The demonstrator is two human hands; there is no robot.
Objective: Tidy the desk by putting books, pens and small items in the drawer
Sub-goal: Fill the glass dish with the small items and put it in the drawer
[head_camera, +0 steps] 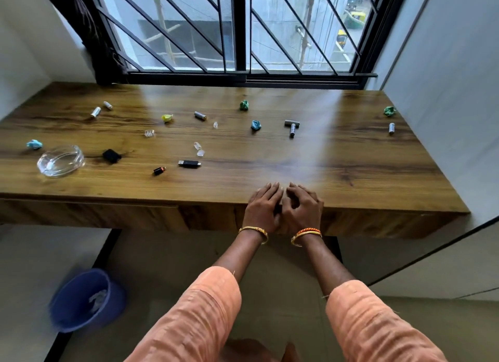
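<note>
Head view: both hands rest side by side on the desk's (351, 172) near edge — left hand (264, 209) with fingers nearly straight, right hand (302, 209) loosely curled, neither holding anything. Batteries (200, 115), a USB stick (189, 163) and crumpled scraps (255, 125) lie scattered beyond — the drawer front (89, 215) below is closed.

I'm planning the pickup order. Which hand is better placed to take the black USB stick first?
Probably the left hand: the black USB stick lies on the desk to its left, so the right hand would have to cross over.
</note>
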